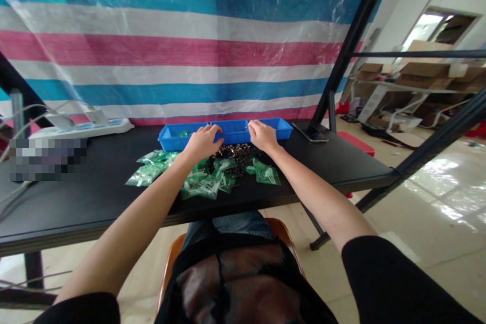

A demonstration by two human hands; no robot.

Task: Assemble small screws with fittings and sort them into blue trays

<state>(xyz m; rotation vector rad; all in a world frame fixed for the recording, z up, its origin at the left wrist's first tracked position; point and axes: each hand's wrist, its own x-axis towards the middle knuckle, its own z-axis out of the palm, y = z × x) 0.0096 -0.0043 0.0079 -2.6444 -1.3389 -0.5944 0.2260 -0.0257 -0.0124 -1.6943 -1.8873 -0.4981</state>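
Observation:
My left hand (203, 142) hovers at the near edge of the blue divided tray (235, 137), beside a pile of dark metal screws (241, 157). Its thumb and forefinger are apart and I see nothing between them. Over the tray's right part, my right hand (262, 135) is closed in a pinch. A small brass-coloured piece, apparently a screw (246, 126), shows at its fingertips. Small green-tinted plastic bags (203, 185) holding white plugs lie in front of the tray. One more such bag (268, 173) rests right of the screws.
A phone (310, 131) lies right of the tray, by the black frame post. At the left stand a white power strip (81, 129) with plugs and cables and a blurred-out object (47, 159). A striped sheet (190, 50) hangs behind the black table (98, 192).

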